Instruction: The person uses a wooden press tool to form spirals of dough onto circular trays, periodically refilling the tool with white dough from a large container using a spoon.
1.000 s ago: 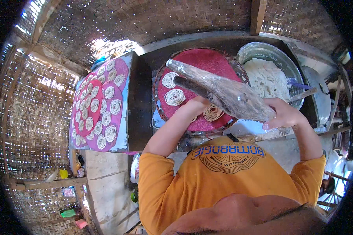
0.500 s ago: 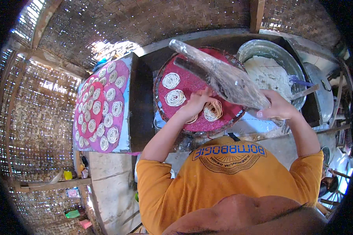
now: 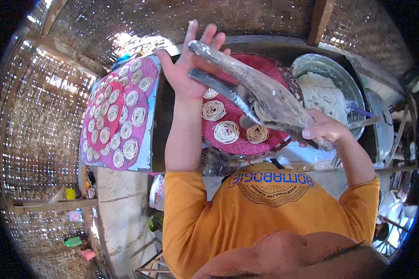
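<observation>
My left hand [image 3: 181, 74] is raised open, fingers spread, behind the upper end of a long, pale, weathered wooden tool [image 3: 258, 83]; whether it touches the wood is unclear. A dark bar [image 3: 221, 90] runs alongside the tool's underside. My right hand [image 3: 328, 128] grips the tool's lower right end. Beneath them lies a round tray lined with pink mesh [image 3: 239, 63], bearing several pale coils of strands [image 3: 226, 132], partly hidden by the tool and my left arm.
Left, a sloping board [image 3: 146, 116] holds pink sheets with several coils. Right, a metal bowl [image 3: 314, 58] holds white doughy material [image 3: 321, 93] and utensils, beside a round metal lid [image 3: 381, 132]. Woven walls [image 3: 56, 116] surround the bench.
My left hand has risen from among the coils to the tool's upper end and spread its fingers. The tool has shifted, showing more of the dark bar; another white coil shows on the tray.
</observation>
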Motion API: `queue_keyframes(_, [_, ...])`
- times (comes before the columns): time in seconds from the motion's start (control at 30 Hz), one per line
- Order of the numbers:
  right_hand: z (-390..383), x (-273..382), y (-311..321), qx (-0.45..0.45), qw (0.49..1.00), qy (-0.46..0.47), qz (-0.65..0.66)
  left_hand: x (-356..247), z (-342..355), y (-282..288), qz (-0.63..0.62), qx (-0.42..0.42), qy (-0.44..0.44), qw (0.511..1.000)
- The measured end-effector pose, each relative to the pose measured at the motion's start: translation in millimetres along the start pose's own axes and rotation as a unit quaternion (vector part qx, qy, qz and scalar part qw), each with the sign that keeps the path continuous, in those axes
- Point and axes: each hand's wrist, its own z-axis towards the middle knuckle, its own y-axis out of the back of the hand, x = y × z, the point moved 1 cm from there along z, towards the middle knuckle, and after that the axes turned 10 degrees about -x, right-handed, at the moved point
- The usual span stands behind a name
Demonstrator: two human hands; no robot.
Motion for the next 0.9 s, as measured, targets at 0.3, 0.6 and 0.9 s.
queue_keyframes(0.3, [58.8,-6.9,22.5,0.028,0.997,-0.067,0.002,2.9,48.6,78.7,-0.049,-0.040,-0.058,0.996])
queue_keyframes(0.6, [82.4,-2.1,5.4,0.021,0.994,-0.089,-0.059,-0.5,38.5,120.0,-0.121,-0.040,-0.066,0.990])
queue_keyframes(0.9, [71.6,30.7,1.4,-0.057,0.973,0.019,-0.223,-28.7,29.3,84.6,-0.157,-0.035,-0.104,0.981])
